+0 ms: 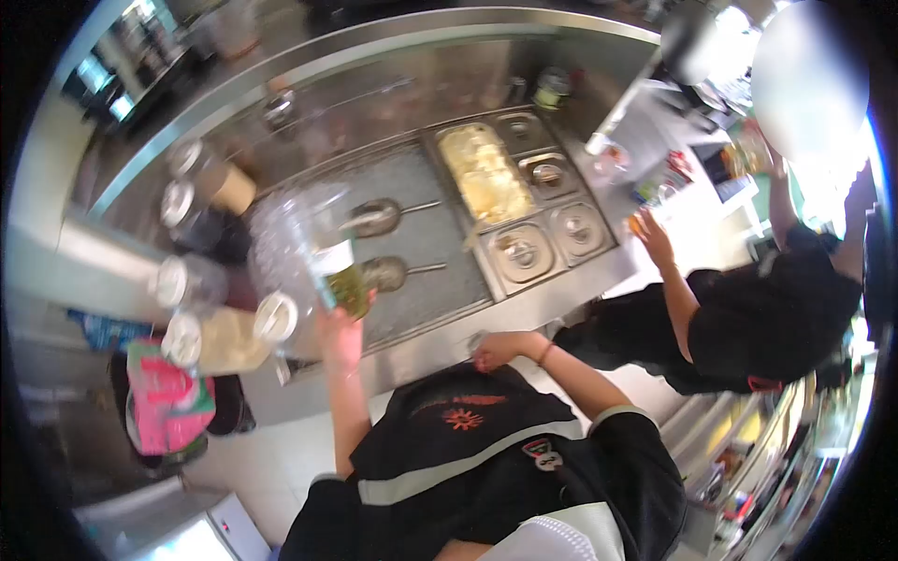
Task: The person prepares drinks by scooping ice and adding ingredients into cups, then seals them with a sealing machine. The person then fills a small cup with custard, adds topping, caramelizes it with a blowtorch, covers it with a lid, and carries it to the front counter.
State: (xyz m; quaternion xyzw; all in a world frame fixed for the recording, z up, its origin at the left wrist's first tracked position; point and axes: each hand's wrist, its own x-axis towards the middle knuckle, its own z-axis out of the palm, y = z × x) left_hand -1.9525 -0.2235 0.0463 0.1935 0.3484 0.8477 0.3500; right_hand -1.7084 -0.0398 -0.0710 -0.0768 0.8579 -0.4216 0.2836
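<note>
My left hand (pixel 342 338) is closed around the lower end of a clear container with green contents (pixel 347 292) and a white label. It is tilted over the left side of the metal counter, beside a heap of clear plastic (pixel 281 243). Two metal scoops (pixel 377 217) lie just beyond it on the steel surface. My right hand (pixel 502 350) is curled at the counter's front edge, close to my apron. Something small and clear shows at its fingers, but I cannot make out what it is.
Several white-lidded jugs (pixel 182 338) line the left side. A pan of pale yellow food (pixel 482 173) sits among lidded steel pans (pixel 521 251) at the right. A co-worker in black (pixel 758 309) stands at my right, working at a white counter. A pink-and-green bag (pixel 168 393) lies lower left.
</note>
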